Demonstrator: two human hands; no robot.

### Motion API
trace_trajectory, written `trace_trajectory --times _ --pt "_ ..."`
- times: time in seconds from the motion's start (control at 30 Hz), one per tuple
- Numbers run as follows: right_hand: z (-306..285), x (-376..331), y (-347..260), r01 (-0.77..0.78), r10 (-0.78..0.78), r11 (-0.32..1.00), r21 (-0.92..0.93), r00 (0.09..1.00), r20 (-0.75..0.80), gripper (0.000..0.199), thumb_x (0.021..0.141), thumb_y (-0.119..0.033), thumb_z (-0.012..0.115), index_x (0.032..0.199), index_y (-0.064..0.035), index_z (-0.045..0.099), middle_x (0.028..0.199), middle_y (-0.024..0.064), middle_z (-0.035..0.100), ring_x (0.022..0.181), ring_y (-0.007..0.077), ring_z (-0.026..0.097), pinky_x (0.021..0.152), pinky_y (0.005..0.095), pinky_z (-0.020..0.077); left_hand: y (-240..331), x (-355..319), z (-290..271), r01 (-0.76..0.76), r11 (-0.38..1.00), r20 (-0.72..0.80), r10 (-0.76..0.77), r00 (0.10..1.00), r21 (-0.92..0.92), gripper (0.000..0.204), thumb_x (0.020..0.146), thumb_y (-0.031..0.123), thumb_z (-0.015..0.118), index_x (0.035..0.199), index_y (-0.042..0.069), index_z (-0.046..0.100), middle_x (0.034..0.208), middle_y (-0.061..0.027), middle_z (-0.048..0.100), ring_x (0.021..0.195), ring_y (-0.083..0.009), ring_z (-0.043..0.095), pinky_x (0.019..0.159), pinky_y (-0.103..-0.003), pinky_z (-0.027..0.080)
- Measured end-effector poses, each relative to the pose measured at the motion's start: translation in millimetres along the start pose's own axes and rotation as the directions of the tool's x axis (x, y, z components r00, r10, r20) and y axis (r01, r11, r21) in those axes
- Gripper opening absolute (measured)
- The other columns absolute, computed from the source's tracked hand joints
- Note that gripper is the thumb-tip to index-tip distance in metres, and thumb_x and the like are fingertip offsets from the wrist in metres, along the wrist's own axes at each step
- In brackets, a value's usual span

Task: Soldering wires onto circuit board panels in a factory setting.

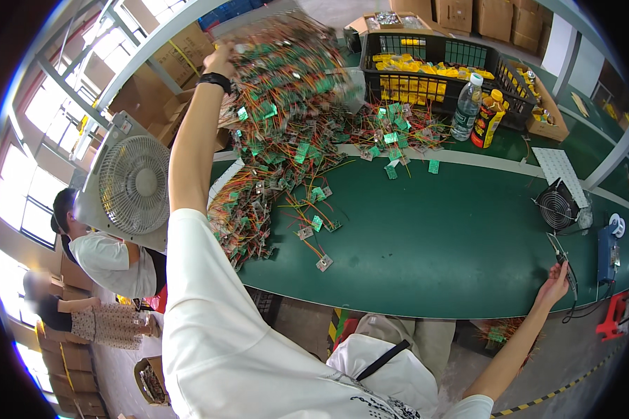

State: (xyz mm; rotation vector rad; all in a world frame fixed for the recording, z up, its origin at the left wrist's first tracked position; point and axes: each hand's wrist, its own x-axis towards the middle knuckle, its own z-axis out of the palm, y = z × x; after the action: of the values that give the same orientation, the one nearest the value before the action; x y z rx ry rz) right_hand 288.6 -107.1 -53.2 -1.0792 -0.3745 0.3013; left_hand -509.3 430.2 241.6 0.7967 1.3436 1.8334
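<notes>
My left hand (220,63), a black band on its wrist, is closed at the left edge of a tilted, tray-like load. Small wired circuit boards (286,77) cover it, smeared by motion; its underside is hidden. Beneath and in front, more green boards with red and orange wires (248,209) lie heaped along the table's left side. A few loose boards (317,223) have spread toward the middle. At the far right, my right hand (553,285) is closed on slim metal tweezers (558,246), their tips pointing away from me. A black cable runs beside that hand.
On the green table (426,230) stand a black crate (426,63) of yellow parts, a clear bottle (467,108) and a yellow-red bottle (489,120). A small black fan (558,204) and a blue soldering unit (607,255) are right. A large fan (134,183) and people (108,258) are left.
</notes>
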Motion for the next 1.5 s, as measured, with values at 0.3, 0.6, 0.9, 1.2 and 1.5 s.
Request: trace_trajectory --times 0.3,0.6,0.9,1.2,1.5 --pt "7.0 -7.9 -7.4 0.021 -0.021 0.999 -0.037 1.0 -0.001 0.021 0.091 -0.017 0.063 0.099 0.0021 0.062 0.08 0.0059 0.062 0.067 0.0095 0.055 0.058 0.021 0.0416 -33.4 -3.1 -98.7 -0.379 -0.174 0.417 0.386 0.823 0.909 0.025 0.075 0.008 0.057 0.097 -0.001 0.062 0.098 -0.0259 0.065 0.099 -0.039 0.061 0.084 -0.043 0.048" --pt "-2.8 -2.4 -8.2 0.014 -0.013 0.999 -0.04 0.999 0.031 0.023 0.091 -0.017 0.063 0.101 0.0035 0.061 0.079 0.0056 0.062 0.067 0.009 0.055 0.059 0.0206 0.0411 -32.8 -4.0 -101.1 -0.405 -0.269 0.474 0.282 0.834 0.874 0.03 0.067 0.002 0.068 0.096 -0.002 0.06 0.094 -0.0268 0.063 0.094 -0.0394 0.063 0.075 -0.042 0.049" --pt "-2.7 -0.8 -2.9 0.009 -0.008 1.0 -0.011 0.998 0.069 0.022 0.091 -0.016 0.064 0.101 0.0031 0.063 0.08 0.0062 0.064 0.066 0.0087 0.055 0.057 0.0203 0.0407 -43.8 -16.1 -88.4 -0.019 0.957 -0.282 0.104 0.954 0.29 0.046 0.074 0.012 0.072 0.108 -0.01 0.049 0.103 -0.0188 0.062 0.093 -0.0304 0.063 0.084 -0.039 0.051" --pt "3.5 -6.7 -0.6 0.02 -0.019 1.0 -0.007 0.997 0.075 0.022 0.091 -0.017 0.064 0.1 0.0028 0.063 0.078 0.0067 0.064 0.064 0.008 0.055 0.056 0.0204 0.0391 -9.1 -83.9 -81.4 -0.135 0.713 -0.257 0.414 0.873 0.688 0.097 0.066 0.029 0.08 0.136 -0.008 0.025 0.14 -0.0297 0.033 0.13 -0.0412 0.036 0.108 -0.041 0.032" --pt "1.6 -4.2 -5.7 0.007 -0.005 1.0 -0.02 0.998 0.07 0.02 0.089 -0.017 0.065 0.097 0.0023 0.064 0.077 0.0069 0.065 0.062 0.0089 0.056 0.054 0.0193 0.041 -4.3 -162.2 -12.5 -0.581 0.066 0.213 0.892 0.398 0.811 0.053 0.072 0.017 0.063 0.118 -0.003 0.048 0.128 -0.0236 0.043 0.119 -0.0401 0.04 0.1 -0.048 0.035"
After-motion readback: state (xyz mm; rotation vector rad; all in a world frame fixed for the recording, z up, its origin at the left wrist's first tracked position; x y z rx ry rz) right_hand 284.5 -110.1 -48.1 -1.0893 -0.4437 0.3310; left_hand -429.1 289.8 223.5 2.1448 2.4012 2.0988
